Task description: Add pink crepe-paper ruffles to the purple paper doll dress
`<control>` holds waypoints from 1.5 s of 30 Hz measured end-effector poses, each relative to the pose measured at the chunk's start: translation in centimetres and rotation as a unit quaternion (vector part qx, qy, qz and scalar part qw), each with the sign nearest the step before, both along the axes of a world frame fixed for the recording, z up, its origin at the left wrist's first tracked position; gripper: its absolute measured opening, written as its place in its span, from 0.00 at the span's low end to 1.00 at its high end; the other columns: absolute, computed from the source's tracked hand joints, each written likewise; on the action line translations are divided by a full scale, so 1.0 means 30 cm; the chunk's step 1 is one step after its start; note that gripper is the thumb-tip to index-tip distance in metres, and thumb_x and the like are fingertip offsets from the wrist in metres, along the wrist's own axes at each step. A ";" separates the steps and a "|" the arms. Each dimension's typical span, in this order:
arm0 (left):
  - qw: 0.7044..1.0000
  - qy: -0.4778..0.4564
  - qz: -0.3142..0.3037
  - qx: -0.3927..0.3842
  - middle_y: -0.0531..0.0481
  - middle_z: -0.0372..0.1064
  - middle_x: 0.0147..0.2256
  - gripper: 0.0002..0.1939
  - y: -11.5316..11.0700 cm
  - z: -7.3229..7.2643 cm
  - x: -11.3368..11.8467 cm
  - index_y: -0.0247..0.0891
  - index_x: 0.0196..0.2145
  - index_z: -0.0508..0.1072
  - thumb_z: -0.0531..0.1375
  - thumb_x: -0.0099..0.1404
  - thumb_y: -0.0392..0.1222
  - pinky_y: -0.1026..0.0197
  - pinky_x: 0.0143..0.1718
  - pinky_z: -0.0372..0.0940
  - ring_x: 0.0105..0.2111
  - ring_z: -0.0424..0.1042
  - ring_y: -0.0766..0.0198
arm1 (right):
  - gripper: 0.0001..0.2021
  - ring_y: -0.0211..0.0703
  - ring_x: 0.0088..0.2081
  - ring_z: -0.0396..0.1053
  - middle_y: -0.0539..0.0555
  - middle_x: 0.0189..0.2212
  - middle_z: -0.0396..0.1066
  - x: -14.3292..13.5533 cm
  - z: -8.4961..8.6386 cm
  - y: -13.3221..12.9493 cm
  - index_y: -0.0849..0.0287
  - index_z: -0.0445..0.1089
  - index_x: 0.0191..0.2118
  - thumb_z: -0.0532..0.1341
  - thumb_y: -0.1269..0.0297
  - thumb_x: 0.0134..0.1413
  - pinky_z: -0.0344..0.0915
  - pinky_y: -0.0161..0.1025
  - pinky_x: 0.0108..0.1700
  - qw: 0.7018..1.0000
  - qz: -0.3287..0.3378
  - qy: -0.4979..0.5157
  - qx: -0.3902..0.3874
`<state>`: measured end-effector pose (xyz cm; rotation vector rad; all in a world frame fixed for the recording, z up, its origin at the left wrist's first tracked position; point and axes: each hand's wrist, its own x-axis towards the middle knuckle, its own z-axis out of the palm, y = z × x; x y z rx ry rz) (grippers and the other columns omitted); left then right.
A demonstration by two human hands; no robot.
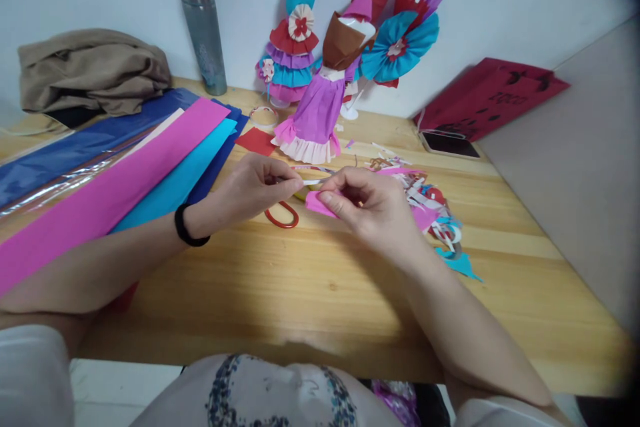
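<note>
Over the middle of the table my left hand [260,180] pinches one end of a narrow white strip [314,182]. The strip runs across to my right hand [367,203], whose thumb and fingers are closed on a small piece of pink crepe paper [320,204]. Whether the strip's far end is also gripped there is hidden by the fingers. Below and between the hands lie scissors with a red handle [283,215], partly covered. Just beyond stands a doll figure in a purple and pink paper dress [320,107] with a brown top.
Pink crepe paper sheets [130,177] and blue ones lie at left. Paper scraps [433,203] are heaped at right. A thermos [203,33], a brown cloth [95,70], another paper-dressed figure [295,47], a dark red bag [493,97] and a phone [449,145] line the back.
</note>
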<state>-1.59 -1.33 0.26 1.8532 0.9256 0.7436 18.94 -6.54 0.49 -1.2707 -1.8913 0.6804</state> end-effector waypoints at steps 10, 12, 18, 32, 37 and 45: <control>1.000 -0.017 0.012 0.023 0.52 0.73 0.24 0.09 -0.016 -0.008 0.008 0.35 0.26 0.78 0.62 0.62 0.40 0.67 0.24 0.57 0.24 0.67 0.69 | 0.11 0.39 0.25 0.64 0.50 0.23 0.69 -0.022 0.004 -0.021 0.56 0.68 0.28 0.63 0.61 0.60 0.59 0.38 0.29 0.993 -0.058 -0.052 0.086; 0.999 -0.019 0.016 0.028 0.53 0.73 0.24 0.09 -0.019 -0.011 0.010 0.36 0.27 0.79 0.63 0.63 0.40 0.67 0.25 0.58 0.24 0.67 0.69 | 0.10 0.39 0.25 0.65 0.50 0.23 0.69 -0.024 0.004 -0.022 0.56 0.68 0.28 0.63 0.61 0.61 0.59 0.39 0.29 0.993 -0.051 -0.056 0.088; 0.999 -0.019 -0.003 0.045 0.52 0.74 0.26 0.09 -0.019 -0.019 0.009 0.35 0.28 0.78 0.63 0.64 0.39 0.65 0.29 0.61 0.27 0.68 0.68 | 0.10 0.40 0.27 0.67 0.50 0.23 0.69 -0.030 0.006 -0.023 0.55 0.66 0.28 0.63 0.64 0.61 0.60 0.38 0.29 0.987 -0.043 -0.094 0.123; 0.998 -0.010 0.001 0.054 0.57 0.62 0.18 0.09 -0.037 -0.017 0.021 0.36 0.24 0.74 0.62 0.61 0.38 0.65 0.21 0.49 0.20 0.55 0.72 | 0.11 0.41 0.27 0.68 0.51 0.24 0.70 -0.037 -0.018 -0.017 0.55 0.66 0.29 0.60 0.63 0.64 0.59 0.38 0.29 0.967 -0.059 -0.153 0.194; 0.996 -0.014 0.003 0.093 0.53 0.69 0.21 0.06 -0.040 -0.037 0.017 0.36 0.27 0.77 0.60 0.60 0.36 0.64 0.22 0.53 0.21 0.59 0.70 | 0.10 0.40 0.26 0.66 0.52 0.24 0.70 -0.040 -0.028 -0.020 0.56 0.66 0.30 0.59 0.65 0.64 0.58 0.38 0.28 0.958 -0.062 -0.176 0.217; 0.985 0.037 0.017 0.170 0.53 0.69 0.21 0.07 -0.040 -0.052 0.018 0.36 0.26 0.76 0.59 0.59 0.33 0.65 0.24 0.54 0.21 0.61 0.71 | 0.12 0.41 0.25 0.64 0.54 0.24 0.70 -0.058 -0.052 -0.030 0.57 0.68 0.29 0.58 0.63 0.65 0.56 0.39 0.28 0.952 -0.090 -0.203 0.212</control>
